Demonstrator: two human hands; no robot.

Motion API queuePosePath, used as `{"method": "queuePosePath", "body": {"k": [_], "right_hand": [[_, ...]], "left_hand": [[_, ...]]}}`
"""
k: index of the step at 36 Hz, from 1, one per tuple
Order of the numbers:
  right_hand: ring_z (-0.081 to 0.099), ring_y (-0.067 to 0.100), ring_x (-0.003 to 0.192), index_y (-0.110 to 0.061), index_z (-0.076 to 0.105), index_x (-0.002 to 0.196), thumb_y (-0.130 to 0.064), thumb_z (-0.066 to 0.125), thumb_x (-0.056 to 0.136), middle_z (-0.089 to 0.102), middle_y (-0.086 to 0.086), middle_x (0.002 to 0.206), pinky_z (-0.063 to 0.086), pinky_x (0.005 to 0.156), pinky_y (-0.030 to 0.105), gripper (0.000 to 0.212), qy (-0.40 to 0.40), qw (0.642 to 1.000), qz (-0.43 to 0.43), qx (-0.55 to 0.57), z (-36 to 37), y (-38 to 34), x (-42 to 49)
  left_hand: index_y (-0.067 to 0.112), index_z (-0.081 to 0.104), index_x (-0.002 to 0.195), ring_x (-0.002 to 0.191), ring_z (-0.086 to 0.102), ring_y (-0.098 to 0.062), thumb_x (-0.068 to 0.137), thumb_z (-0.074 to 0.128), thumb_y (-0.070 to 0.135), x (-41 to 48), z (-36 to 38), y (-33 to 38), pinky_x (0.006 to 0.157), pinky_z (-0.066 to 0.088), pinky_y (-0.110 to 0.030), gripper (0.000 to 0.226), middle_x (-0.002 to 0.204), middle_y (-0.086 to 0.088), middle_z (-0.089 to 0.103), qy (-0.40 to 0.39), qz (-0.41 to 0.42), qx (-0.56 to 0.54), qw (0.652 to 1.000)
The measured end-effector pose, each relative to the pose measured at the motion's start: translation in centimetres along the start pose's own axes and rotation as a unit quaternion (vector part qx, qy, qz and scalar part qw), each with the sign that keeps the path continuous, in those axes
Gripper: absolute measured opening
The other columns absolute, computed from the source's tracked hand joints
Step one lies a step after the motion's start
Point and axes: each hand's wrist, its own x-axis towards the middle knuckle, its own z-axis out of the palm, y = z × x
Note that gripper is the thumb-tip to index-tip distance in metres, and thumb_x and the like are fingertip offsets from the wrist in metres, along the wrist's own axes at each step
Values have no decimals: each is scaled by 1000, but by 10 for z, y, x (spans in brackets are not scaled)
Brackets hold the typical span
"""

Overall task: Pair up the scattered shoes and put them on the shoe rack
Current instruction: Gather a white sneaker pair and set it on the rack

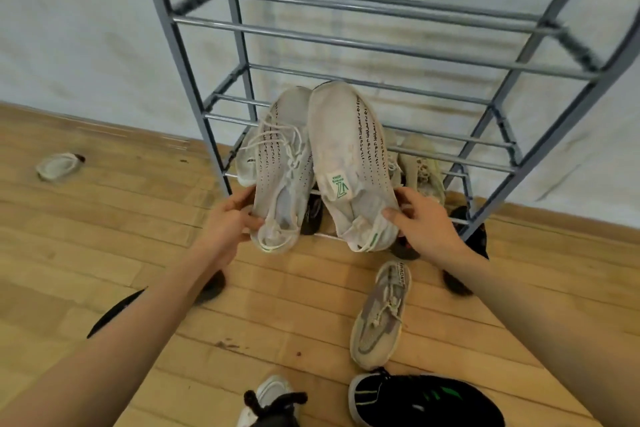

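While the 2 white shoes are held up side by side, it is easy to see that they match: the same shape and the same rows of dark dots. The left hand [232, 218] has its grip closed round the heel end of the left white shoe [280, 166]. The right hand [422, 218] has its grip closed round the heel end of the right white shoe [349, 163], the 1 with the green tag. The shoes seem to touch along their sides. Their toes point at the shoe rack [381, 45] and their heels point back at the person. I think they are held this way so both can go toes first onto a shelf as 1 pair. They hang in the air just in front of the low bars, not yet set down. A tan shoe [420, 166] sits on the low shelf, near its right end. More shoes wait on the floor [104, 236]. A grey shoe [381, 315] lies just beside the right arm. A black shoe with green stripes [422, 399] is at the near edge of the floor. A small white shoe [59, 166] lies well apart on the left, by the wall edge. So the job looks only partly done.
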Motion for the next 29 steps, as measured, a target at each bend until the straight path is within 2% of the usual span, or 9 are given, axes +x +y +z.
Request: {"method": "queuePosePath", "body": {"k": [4, 7, 9, 12, 15, 18, 21, 26, 29], "right_hand": [[61, 26, 106, -13, 57, 122, -23, 55, 93, 65, 6, 119, 53, 90, 47, 31, -11, 999, 41, 5, -9, -24, 18], [66, 31, 93, -5, 64, 106, -23, 55, 91, 70, 14, 103, 55, 85, 51, 25, -7, 997, 71, 42, -12, -41, 36], [66, 29, 81, -3, 66, 100, -23, 55, 90, 71, 16, 95, 56, 80, 45, 25, 7, 995, 83, 61, -13, -53, 50], [57, 20, 59, -2, 65, 92, -16, 55, 91, 66, 13, 79, 50, 62, 35, 17, 9, 989, 109, 99, -15, -75, 71], [56, 21, 57, 5, 63, 95, -8, 59, 87, 63, 16, 76, 51, 61, 37, 16, 16, 983, 126, 130, -14, -90, 99], [51, 20, 52, 5, 61, 88, -4, 59, 87, 55, 12, 67, 43, 49, 30, 9, 22, 983, 130, 129, -9, -104, 123], [52, 21, 56, -3, 55, 70, -2, 58, 86, 53, 11, 65, 48, 57, 32, 16, 26, 979, 142, 145, -2, -113, 149], [50, 13, 57, -11, 48, 69, -5, 54, 89, 50, 5, 68, 46, 52, 21, 22, -7, 976, 144, 161, 10, -120, 176], [50, 16, 57, -5, 52, 78, -2, 51, 91, 50, 7, 65, 55, 74, 34, 13, -2, 976, 146, 159, 21, -125, 189]], "left_hand": [[23, 49, 130, 93, 59, -18, 79, 45, -19, 5, -3, 39, 77, 49, -40, 67, 108, 8, 62, 22, -14, 1, 1000], [22, 51, 128, 98, 59, -23, 81, 45, -16, 14, -10, 68, 73, 49, -39, 60, 111, 3, 64, 33, -13, 3, 999], [16, 52, 127, 97, 58, -24, 83, 46, -13, 20, -14, 85, 71, 49, -39, 54, 109, -3, 64, 44, -10, 11, 999], [12, 56, 120, 83, 54, -21, 86, 44, -9, 32, -13, 111, 59, 49, -36, 41, 92, -6, 61, 60, -13, 31, 998], [5, 58, 111, 71, 52, -19, 88, 41, -7, 49, -10, 136, 44, 50, -29, 31, 92, -12, 58, 78, -22, 61, 995], [-1, 55, 109, 70, 56, -21, 87, 38, -8, 70, -11, 153, 48, 48, -35, 28, 95, -14, 58, 77, -18, 95, 992], [-4, 54, 114, 74, 58, -25, 87, 37, -7, 89, -14, 162, 56, 52, -39, 32, 99, -17, 59, 76, -16, 135, 988], [0, 60, 99, 70, 56, -21, 84, 40, -9, 113, -16, 171, 56, 52, -35, 27, 95, -17, 59, 67, -2, 199, 978], [-2, 61, 103, 68, 55, -22, 85, 41, -8, 127, -18, 174, 68, 53, -40, 27, 94, -18, 59, 77, 3, 208, 975]]}}
